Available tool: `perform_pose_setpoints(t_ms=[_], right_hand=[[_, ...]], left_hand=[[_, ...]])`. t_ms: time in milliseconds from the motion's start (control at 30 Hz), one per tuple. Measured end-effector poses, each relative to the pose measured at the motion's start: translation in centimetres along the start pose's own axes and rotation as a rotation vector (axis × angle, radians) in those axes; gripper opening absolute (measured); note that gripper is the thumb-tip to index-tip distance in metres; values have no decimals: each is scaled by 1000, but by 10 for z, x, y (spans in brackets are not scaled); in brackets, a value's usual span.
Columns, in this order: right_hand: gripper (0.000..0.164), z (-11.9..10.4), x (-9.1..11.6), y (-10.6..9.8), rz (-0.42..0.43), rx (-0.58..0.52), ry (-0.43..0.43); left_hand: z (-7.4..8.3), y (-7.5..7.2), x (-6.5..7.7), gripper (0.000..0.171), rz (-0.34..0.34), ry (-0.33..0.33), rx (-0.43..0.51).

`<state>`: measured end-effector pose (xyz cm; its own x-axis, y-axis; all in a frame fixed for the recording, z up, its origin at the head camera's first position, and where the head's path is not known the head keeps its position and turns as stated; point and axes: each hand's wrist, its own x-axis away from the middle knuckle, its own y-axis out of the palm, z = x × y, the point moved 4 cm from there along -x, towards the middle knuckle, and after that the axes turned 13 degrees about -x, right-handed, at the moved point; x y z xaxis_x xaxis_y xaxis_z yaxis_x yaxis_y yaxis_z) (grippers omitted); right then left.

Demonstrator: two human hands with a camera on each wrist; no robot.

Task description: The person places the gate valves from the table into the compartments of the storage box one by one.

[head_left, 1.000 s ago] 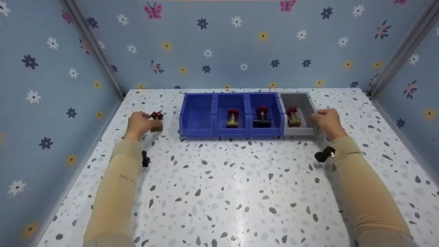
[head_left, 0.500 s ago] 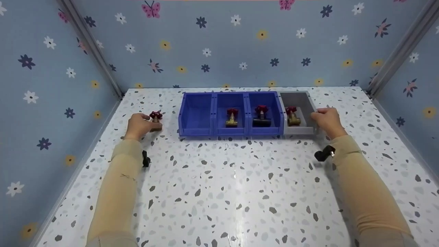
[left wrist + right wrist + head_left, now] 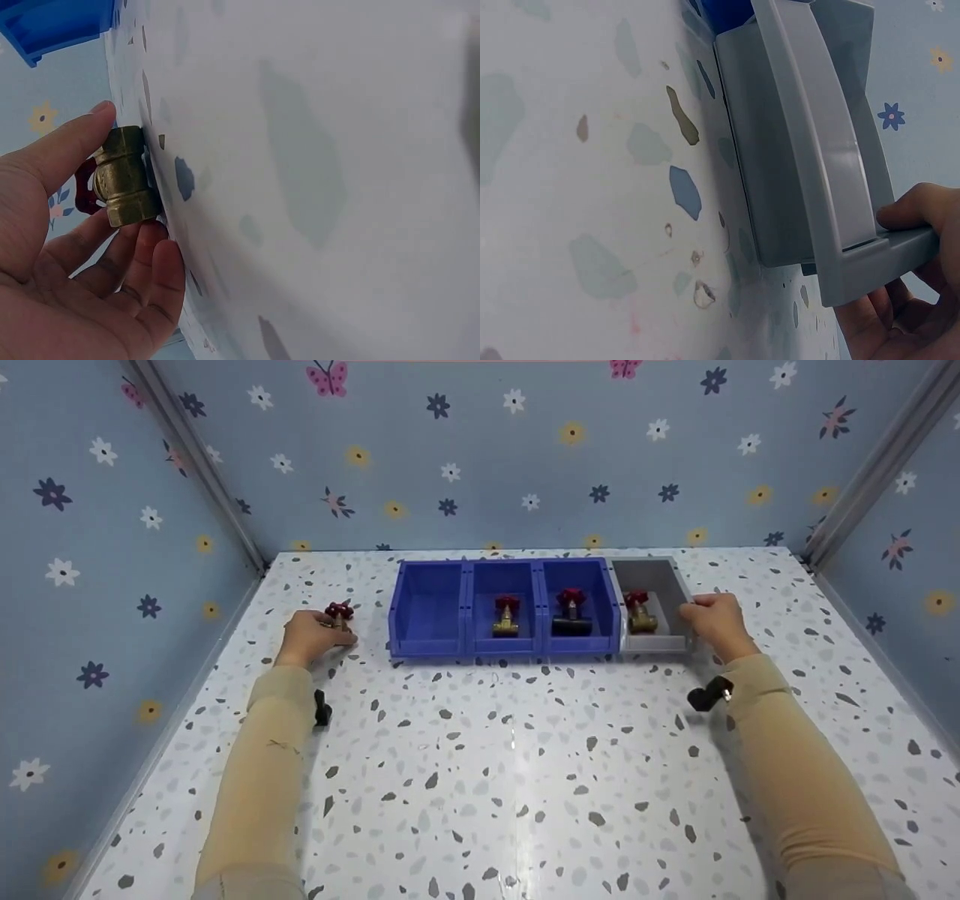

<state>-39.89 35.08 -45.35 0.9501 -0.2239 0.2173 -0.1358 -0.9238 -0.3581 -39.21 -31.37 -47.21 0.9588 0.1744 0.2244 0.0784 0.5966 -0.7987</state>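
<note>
In the head view my left hand is at the far left, with thumb and fingers around a brass gate valve with a red handwheel. The valve stands on the table, handwheel up. In the left wrist view, the thumb lies at one end of the brass body and curled fingers at the other. My right hand pinches the right side wall of a grey bin, thumb on top and fingers beneath the rim. Inside that bin is another brass valve with a red handwheel.
Three blue bins join the grey one in a row. The leftmost blue bin holds nothing visible. The middle one holds a brass valve, the right one a dark-bodied valve. Patterned walls enclose the speckled table.
My left hand has dropped slightly, its thumb now lower across the valve's body; the valve stays in place. The right hand keeps its hold on the grey bin. The head view has shifted slightly.
</note>
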Motion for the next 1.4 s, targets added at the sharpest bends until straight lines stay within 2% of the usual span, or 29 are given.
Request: perform_pose_setpoints(t_ms=[167,400,733,933,1167,1400], right_hand=[[58,-2,0,0,4,-2,-42],[59,-4,0,-1,8,7,-15],[61,-4,1,-1,1,20,6],[61,-4,0,-1,3,18,2],[57,-4,-1,0,2,18,-60],[59,-1,-2,-1,-5,21,-27]], left_hand=[[2,1,2,74,-11,-3,14],[2,1,2,79,-23,-32,33],[0,3,2,73,2,-64,35],[1,1,4,69,17,-52,37],[1,-1,2,67,31,-36,66],[4,-5,4,57,64,4,73]])
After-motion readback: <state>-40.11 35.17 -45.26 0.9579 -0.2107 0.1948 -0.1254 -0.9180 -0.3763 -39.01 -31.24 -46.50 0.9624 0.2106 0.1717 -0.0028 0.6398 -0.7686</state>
